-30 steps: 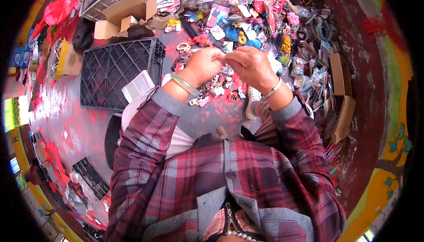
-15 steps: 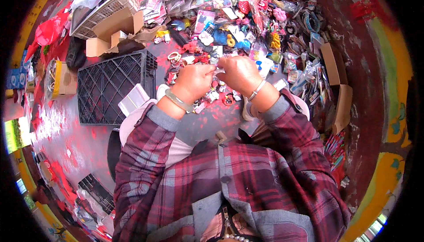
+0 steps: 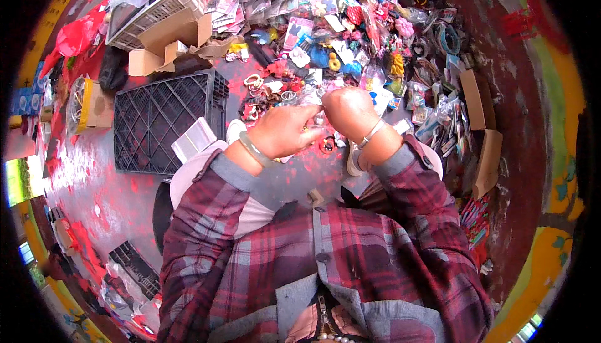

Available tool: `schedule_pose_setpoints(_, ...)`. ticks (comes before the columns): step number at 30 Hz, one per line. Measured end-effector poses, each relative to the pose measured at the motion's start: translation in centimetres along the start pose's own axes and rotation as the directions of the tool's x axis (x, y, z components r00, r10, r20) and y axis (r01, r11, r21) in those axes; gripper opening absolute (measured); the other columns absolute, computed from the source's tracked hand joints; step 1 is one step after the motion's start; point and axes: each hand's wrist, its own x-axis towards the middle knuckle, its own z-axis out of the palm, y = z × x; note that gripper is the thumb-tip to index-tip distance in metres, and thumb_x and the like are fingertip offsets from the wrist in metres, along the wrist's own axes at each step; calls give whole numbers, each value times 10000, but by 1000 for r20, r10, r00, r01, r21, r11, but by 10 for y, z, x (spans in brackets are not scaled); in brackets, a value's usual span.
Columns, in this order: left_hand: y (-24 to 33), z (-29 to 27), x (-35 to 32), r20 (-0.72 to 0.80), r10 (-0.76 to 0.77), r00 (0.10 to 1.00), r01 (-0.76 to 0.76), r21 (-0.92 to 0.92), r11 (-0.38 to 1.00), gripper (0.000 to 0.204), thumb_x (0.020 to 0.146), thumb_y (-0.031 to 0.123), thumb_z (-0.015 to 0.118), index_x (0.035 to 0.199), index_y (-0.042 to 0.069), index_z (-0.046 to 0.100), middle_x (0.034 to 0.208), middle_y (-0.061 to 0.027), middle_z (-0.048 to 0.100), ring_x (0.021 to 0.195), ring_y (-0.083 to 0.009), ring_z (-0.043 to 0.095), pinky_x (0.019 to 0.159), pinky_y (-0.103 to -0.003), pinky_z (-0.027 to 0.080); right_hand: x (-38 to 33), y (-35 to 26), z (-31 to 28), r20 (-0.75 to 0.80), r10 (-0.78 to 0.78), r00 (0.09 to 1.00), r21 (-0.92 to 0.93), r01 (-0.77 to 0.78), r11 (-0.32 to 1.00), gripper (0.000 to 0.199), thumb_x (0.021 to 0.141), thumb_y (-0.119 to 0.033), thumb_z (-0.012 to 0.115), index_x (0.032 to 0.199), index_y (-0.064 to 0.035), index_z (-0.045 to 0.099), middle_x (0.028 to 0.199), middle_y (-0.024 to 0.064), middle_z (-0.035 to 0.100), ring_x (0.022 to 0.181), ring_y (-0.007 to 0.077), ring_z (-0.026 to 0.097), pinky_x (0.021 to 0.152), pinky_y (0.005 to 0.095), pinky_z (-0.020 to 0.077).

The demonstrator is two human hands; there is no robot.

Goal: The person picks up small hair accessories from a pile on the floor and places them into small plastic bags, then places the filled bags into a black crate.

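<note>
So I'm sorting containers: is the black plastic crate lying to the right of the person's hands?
No, the black plastic crate lies left of the left hand and right hand.

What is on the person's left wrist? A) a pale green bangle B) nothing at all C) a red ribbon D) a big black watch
A: a pale green bangle circles the wrist just behind the left hand, above the plaid sleeve's grey cuff.

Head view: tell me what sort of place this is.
Probably a floor-level sorting spot for small accessories. A heap of packaged trinkets covers the paint-stained floor, with a black plastic crate and cardboard boxes beside it.
</note>
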Motion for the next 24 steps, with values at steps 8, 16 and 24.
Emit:
schedule_pose_setpoints(8, -18, -10, -11, 163, 228, 960, -225, -38, 974, 831, 544, 315, 758, 1228, 7, 398, 1255, -194, 402, 1196, -321, 354, 996, -385, 282, -19, 4, -13, -159, -503, 849, 187, 527, 829, 63, 637, -141, 559, 673, -92, 541, 677, 69, 549, 654, 242, 570, 611, 354, 449)
schedule_pose_setpoints(16, -20, 0, -11, 509, 206, 836, 194, -624, 757, 885, 600, 201, 776, 1295, -11, 271, 1298, -142, 369, 1208, -195, 345, 1013, -302, 257, -23, -4, -35, -257, -500, 827, 244, 557, 794, 100, 642, -169, 578, 653, -95, 512, 626, 46, 522, 614, 219, 557, 561, 338, 430)
schedule_pose_setpoints(24, -17, 12, -15, 621, 295, 726, 282, -661, 696, 759, 700, 166, 711, 1298, -5, 277, 1308, -116, 364, 1209, -181, 340, 1017, -299, 250, -29, 1, -22, -181, -446, 877, 415, 479, 773, 175, 694, -258, 604, 659, -93, 560, 591, 92, 527, 548, 284, 546, 487, 374, 423)
